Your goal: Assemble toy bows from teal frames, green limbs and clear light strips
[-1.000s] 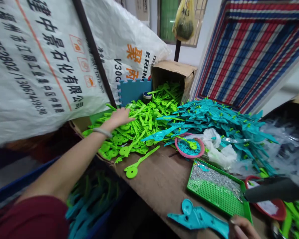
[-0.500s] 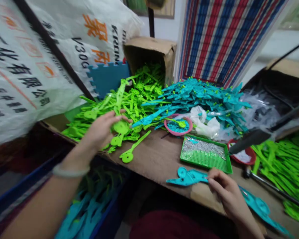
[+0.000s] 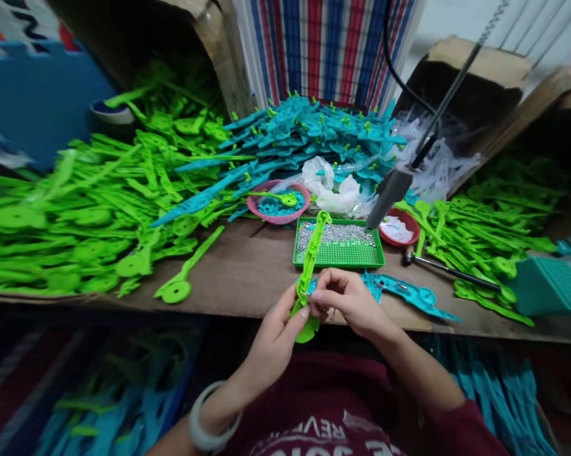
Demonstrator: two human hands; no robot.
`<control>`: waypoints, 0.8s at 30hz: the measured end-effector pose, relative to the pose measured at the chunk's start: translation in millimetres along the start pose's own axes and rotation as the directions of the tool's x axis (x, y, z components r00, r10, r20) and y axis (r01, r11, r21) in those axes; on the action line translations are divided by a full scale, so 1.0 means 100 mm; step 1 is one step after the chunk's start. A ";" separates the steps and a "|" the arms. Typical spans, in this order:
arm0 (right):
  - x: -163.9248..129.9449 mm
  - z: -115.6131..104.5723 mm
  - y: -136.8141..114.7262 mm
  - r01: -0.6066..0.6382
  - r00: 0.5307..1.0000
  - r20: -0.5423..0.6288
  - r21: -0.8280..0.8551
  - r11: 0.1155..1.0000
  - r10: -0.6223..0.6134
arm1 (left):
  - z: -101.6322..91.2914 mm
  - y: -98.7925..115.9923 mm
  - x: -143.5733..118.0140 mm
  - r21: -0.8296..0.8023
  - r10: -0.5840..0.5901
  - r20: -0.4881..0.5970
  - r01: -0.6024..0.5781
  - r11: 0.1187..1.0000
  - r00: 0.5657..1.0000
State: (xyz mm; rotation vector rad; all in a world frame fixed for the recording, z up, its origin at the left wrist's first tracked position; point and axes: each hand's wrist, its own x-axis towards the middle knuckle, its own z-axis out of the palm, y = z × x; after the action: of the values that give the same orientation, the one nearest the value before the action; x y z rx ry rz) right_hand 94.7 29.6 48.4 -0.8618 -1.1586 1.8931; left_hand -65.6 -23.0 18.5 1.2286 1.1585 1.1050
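Observation:
My left hand [image 3: 273, 335] is closed around the round lower end of a long lime-green plastic part [image 3: 312, 253], which stands up in front of me. Against that part, near its round end, my right hand [image 3: 349, 303] is pinched; anything between its fingertips is too small to make out. Behind the right hand a turquoise plastic part [image 3: 411, 292] lies by the table's front edge, partly covered. Just beyond, a green tray [image 3: 349, 256] holds many small silvery metal pieces.
Left, a large lime-green heap [image 3: 95, 215] of parts; one loose lime-green part [image 3: 177, 290] lies before it. Turquoise parts [image 3: 308, 136] are piled behind. A pink bowl [image 3: 278, 220], a red bowl [image 3: 413, 237], a grey tool [image 3: 392, 193] on a coiled spring and a hammer-like tool [image 3: 451, 270] are near the tray.
My left hand has come from the left heap to the middle with a lime-green part. My right hand has left the turquoise part and meets it there. The view has turned right.

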 end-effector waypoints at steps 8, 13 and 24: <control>-0.05 -0.03 0.01 0.018 1.000 -0.007 0.020 1.000 -0.018 | 0.07 -0.07 -0.02 -0.159 -0.105 -0.013 0.101 0.982 0.994; -0.06 -0.03 0.04 0.015 0.995 -0.094 -0.062 0.998 -0.020 | 0.14 -0.08 0.02 -0.297 -0.139 -0.066 0.113 0.948 0.988; 0.03 -0.49 0.06 0.210 0.953 -0.029 -0.649 0.731 -0.300 | 0.15 -0.03 0.16 -0.450 -0.135 -0.069 0.090 0.888 0.988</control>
State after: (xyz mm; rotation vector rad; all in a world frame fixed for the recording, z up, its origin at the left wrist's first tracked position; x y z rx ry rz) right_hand 132.4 50.2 24.5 -1.0943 -1.7825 1.1804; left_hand -49.1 -8.4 14.4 0.7463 0.9625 1.2681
